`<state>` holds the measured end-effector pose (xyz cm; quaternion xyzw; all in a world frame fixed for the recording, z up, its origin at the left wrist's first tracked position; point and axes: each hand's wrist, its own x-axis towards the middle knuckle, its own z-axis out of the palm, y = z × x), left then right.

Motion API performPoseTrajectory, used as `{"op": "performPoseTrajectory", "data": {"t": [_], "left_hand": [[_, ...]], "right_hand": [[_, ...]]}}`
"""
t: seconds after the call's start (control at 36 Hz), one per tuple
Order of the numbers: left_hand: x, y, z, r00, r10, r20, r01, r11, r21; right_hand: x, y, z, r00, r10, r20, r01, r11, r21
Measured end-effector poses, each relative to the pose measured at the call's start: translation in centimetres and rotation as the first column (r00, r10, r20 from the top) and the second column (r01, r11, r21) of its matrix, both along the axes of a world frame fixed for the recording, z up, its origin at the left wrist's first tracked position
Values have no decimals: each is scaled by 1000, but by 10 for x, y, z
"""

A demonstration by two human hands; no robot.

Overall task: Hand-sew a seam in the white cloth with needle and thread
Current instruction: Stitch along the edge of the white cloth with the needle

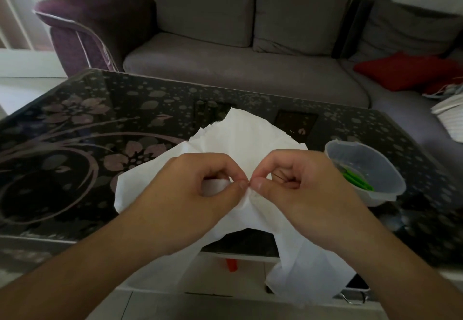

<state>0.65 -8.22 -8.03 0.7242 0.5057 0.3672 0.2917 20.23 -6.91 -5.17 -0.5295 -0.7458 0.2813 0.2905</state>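
Head view looks down on two bare hands meeting over a crumpled white cloth [250, 139], a thin, soft sheet with creased folds and a frayed-looking far edge. It lies on the near middle of a dark glass table [82, 129] and spills over the front edge, one limp flap hanging below the right wrist. The left hand [200, 192] has its fingers curled, thumb and forefinger pinching a small bunched fold of the cloth. The right hand [300, 189] mirrors it, fingers curled inward, thumb tip and forefinger pressed together just beside the left thumb; between the two thumb tips a thin, dark sliver that looks like the needle [246, 182] shows, too fine to tell apart from thread. A short dark strand crosses the hollow of the right palm. The tabletop is glossy black, printed with pale pink blossoms, curling stems and scattered dots. To the right of the hands, touching the cloth's edge, stands a round translucent plastic bowl [390, 169] with a thick rim, holding bright green plastic pieces [355, 182]. Beyond the table runs a grey fabric sofa [238, 69] with square, matte back cushions and a plum armrest piped in white; a red cushion [400, 69] lies on its right section.
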Motion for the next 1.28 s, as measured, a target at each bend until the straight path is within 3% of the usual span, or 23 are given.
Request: {"op": "performPoseTrajectory", "data": {"t": [0.19,0.58,0.83,1.0,1.28], "left_hand": [[0,0,1,1000,-1,-22,1,1000,-5],[-3,2,0,1000,23,5,-23,1000,0],[-4,4,0,998,55,-12,-54,998,23],[-5,4,1,998,58,-16,-58,998,17],[-5,3,2,998,53,-29,-53,999,5]], "right_hand": [[3,-1,0,999,-48,7,48,999,4],[8,2,8,932,-235,-276,226,972,-66],[12,6,12,781,-420,-462,401,905,-145],[13,7,9,728,-556,-400,555,821,-132],[18,14,7,704,-614,-357,620,777,-112]]}}
